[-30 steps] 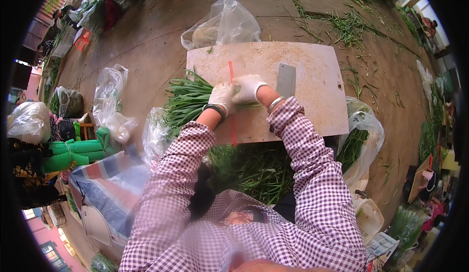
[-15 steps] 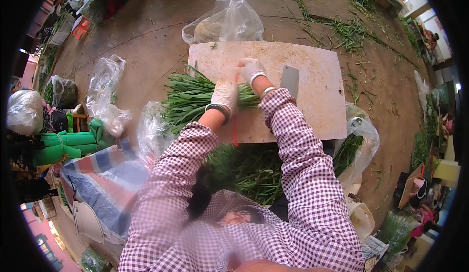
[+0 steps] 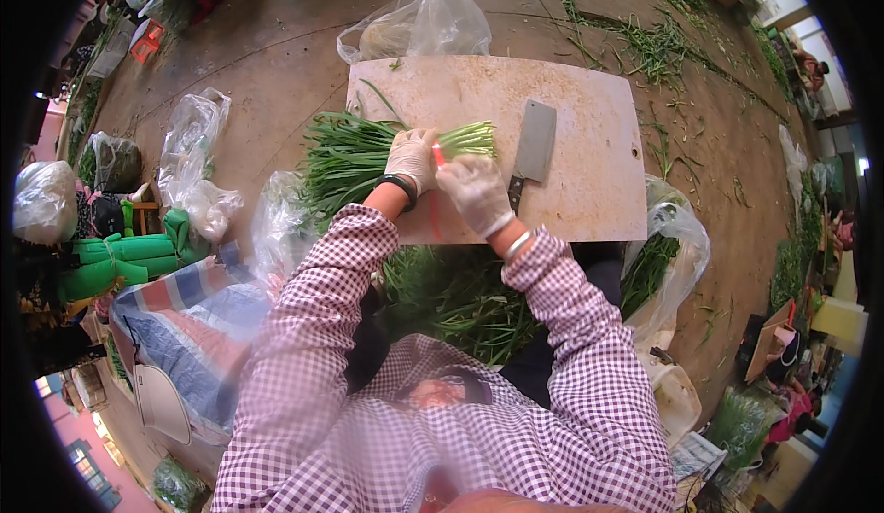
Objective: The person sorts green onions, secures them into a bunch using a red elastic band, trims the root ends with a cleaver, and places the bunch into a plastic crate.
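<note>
Green bunch: long flat leaves and pale stems [image 3: 345, 163], lying across the left edge of the board [image 3: 589, 172], leaves overhanging that edge, stem ends pointing toward the middle.
Left hand: gloved [image 3: 412, 159], its fingers wrapped over the bunch where leaves meet stems.
Right hand: gloved [image 3: 476, 195], just below the stems, fingertips together, seemingly pinched on the red strip [image 3: 438, 153] beside the left hand.
Cleaver: untouched [image 3: 537, 140], right of the stems, handle toward the near edge.
Weight: probably light for its bulk.
Stiffness: leaves likely limp, stems firmer but easily creased.
Slip: single stalks could slide lengthwise under a loose grip; whether they are wet, I cannot tell.
Best hold: a broad, even wrap around the lower leaves; squeezing hard would likely bruise them, and lifting by leaf tips could scatter stalks.
</note>
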Demonstrator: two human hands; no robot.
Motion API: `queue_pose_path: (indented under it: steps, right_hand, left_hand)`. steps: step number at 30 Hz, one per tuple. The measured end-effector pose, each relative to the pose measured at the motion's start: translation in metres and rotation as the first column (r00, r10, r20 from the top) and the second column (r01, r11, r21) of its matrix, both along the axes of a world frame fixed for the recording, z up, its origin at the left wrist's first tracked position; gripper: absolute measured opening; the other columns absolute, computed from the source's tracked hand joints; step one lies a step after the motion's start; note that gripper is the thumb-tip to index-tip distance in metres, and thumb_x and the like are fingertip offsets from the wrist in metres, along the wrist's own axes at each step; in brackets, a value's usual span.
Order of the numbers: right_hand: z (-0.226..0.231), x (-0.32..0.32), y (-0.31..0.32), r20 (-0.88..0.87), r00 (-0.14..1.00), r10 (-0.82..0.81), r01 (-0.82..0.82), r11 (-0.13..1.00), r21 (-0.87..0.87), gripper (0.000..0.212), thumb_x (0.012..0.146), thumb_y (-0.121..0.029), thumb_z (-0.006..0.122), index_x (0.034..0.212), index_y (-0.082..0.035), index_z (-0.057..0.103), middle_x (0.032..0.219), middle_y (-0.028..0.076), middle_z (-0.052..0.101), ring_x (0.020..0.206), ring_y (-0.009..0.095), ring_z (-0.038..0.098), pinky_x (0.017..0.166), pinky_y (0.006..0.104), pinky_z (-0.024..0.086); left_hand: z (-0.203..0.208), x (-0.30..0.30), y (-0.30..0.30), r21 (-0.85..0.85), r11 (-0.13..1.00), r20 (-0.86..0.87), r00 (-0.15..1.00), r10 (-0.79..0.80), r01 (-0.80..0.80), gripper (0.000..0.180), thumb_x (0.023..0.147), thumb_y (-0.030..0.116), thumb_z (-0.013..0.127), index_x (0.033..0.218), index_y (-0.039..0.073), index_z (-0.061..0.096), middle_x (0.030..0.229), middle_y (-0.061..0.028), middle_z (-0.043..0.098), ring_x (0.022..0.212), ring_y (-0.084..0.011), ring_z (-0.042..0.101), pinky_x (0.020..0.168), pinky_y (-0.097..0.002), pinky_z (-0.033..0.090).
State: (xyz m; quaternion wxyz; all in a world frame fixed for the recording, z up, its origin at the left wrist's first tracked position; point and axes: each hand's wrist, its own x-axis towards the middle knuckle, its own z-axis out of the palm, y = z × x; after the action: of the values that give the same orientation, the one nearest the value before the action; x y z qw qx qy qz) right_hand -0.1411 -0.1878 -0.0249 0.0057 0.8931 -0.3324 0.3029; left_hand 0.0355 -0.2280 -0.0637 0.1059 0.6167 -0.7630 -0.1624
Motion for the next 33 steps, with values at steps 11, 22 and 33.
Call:
queue_pose_path:
  steps: [11, 22, 33]
  right_hand:
    - [-0.065, -0.001, 0.05, 0.245, 0.968, -0.055, -0.017, 0.958, 0.286, 0.017, 0.078, -0.014, 0.069, 0.095, -0.015, 0.072, 0.084, 0.007, 0.065, 0.079, 0.025, 0.064, 0.069, 0.0369, 0.053]
    - [-0.005, 0.018, -0.026, 0.087, 0.996, -0.023, 0.019, 0.999, 0.047, 0.01, 0.081, -0.014, 0.061, 0.091, -0.014, 0.063, 0.08, 0.005, 0.063, 0.072, 0.021, 0.064, 0.063, 0.034, 0.053]
    - [0.005, 0.005, -0.02, 0.382, 0.876, -0.294, 0.221, 0.949, 0.223, 0.019, 0.081, -0.015, 0.067, 0.099, -0.013, 0.07, 0.089, 0.006, 0.065, 0.086, 0.027, 0.064, 0.08, 0.0394, 0.051]
  left_hand:
    - [0.019, -0.004, -0.008, 0.187, 0.982, 0.117, 0.993, -0.02, -0.002, 0.099, 0.049, 0.031, 0.088, 0.136, 0.011, 0.048, 0.125, -0.0156, 0.056, 0.121, -0.034, 0.05, 0.108, -0.0386, 0.037]
    - [0.021, 0.004, -0.02, 0.256, 0.955, 0.107, 0.977, -0.184, 0.152, 0.09, 0.056, 0.034, 0.084, 0.133, 0.008, 0.045, 0.126, -0.0227, 0.054, 0.124, -0.0385, 0.048, 0.105, -0.0437, 0.039]
    - [0.002, 0.007, -0.005, 0.085, 0.994, 0.091, 0.993, -0.082, 0.074, 0.1, 0.051, 0.053, 0.087, 0.132, 0.007, 0.048, 0.123, -0.0178, 0.054, 0.117, -0.0368, 0.05, 0.103, -0.0438, 0.038]
